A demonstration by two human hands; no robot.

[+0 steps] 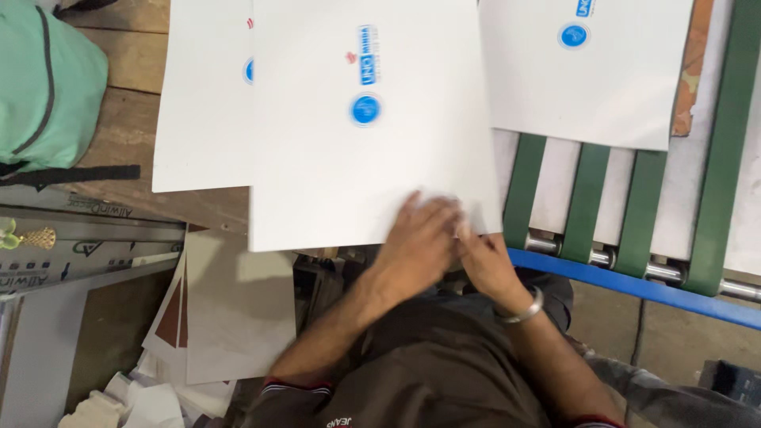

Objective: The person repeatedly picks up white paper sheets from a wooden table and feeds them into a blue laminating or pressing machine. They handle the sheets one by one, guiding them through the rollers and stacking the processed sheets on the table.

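A large white printed sheet (341,150) with a round blue mark lies in front of me, on top of another white sheet (202,119) to its left. My left hand (416,238) rests palm down on the near right corner of the top sheet. My right hand (485,261), with a metal bangle on the wrist, sits right beside it at the sheet's near edge, fingers touching that corner. Motion blur hides whether the fingers pinch the paper. A third white sheet (587,79) lies on the green conveyor belts (590,198) at the right.
A blue metal bar (634,287) and steel rollers edge the conveyor at the right. A mint green bag (47,87) sits on the wooden table at upper left. Card sheets and paper scraps (222,317) pile on the floor at lower left.
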